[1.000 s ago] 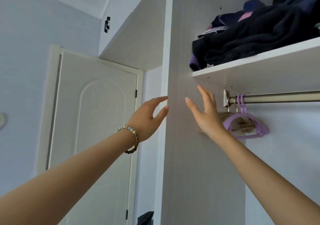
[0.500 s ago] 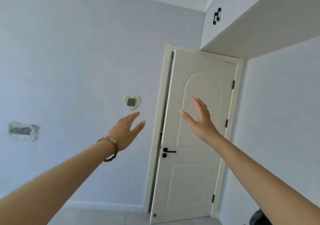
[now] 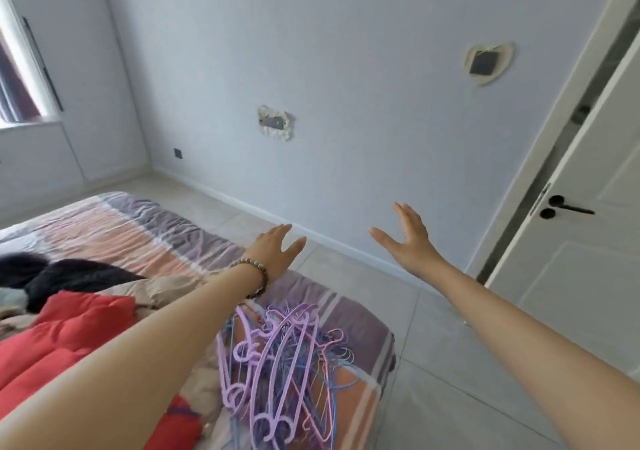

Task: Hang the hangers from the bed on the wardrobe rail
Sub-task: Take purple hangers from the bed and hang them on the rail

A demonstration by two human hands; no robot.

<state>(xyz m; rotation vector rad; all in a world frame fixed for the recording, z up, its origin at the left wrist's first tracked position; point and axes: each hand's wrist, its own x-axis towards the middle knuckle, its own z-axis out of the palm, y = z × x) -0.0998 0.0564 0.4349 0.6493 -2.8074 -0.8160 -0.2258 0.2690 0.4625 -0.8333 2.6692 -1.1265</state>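
Filling the upper and middle frame, a pale lilac wall (image 3: 346, 69) runs behind everything; half a second ago it shared the view with the door alone. At lower left lies the bed (image 3: 138, 228), striped pink, purple and grey, which has come into view as the head camera swung left and down. The white door (image 3: 588, 276) has slid to the right edge. A red garment (image 3: 62, 339) lies on the bed at far lower left. The hangers (image 3: 277, 363), a tangled purple, pink and blue pile, rest on the bed's near corner at lower centre, beside the left forearm. The left hand (image 3: 273, 252), above the bed, and the right hand (image 3: 408, 242), over the floor, stay raised with fingers spread wide, holding nothing. A beaded bracelet (image 3: 264, 275) circles the left wrist.
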